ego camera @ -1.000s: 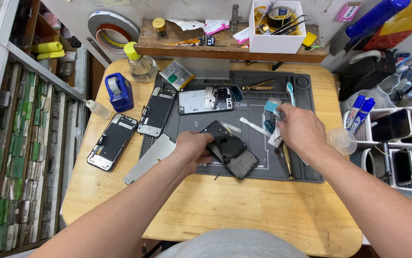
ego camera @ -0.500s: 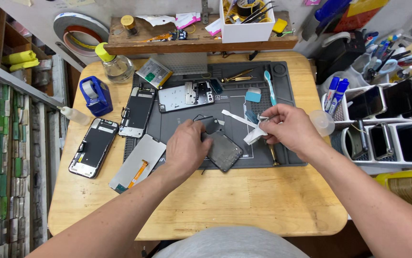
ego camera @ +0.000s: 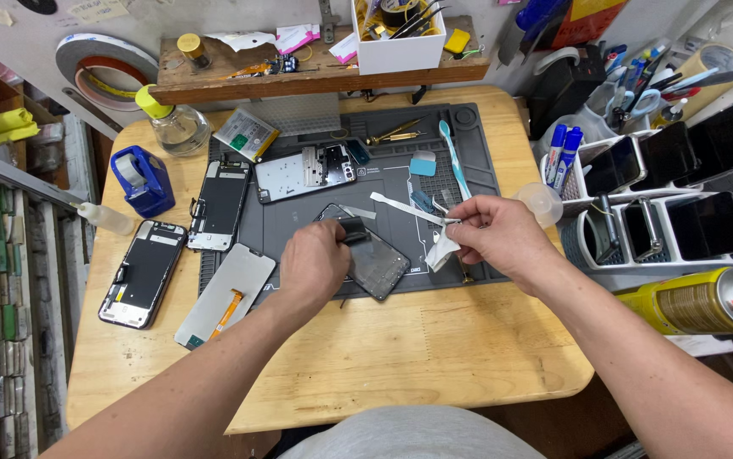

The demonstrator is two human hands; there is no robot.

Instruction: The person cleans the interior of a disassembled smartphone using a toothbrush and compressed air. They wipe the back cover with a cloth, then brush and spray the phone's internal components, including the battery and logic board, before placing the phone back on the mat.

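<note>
Phone screen held down on the mat, white strip lifted off to one side

The left hand (ego camera: 314, 265) presses a dark phone screen (ego camera: 372, 255) flat on the grey work mat (ego camera: 468, 183); the right hand (ego camera: 502, 238) pinches a white adhesive strip (ego camera: 441, 251) just beside it. Judging by the opened phone frame (ego camera: 305, 172) lying apart, reassembly remains.

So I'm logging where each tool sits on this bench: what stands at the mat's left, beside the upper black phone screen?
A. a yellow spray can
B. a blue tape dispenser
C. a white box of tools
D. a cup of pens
B: the blue tape dispenser stands on the wooden table just left of the upper phone screen, while the left hand presses a phone on the mat.
</note>
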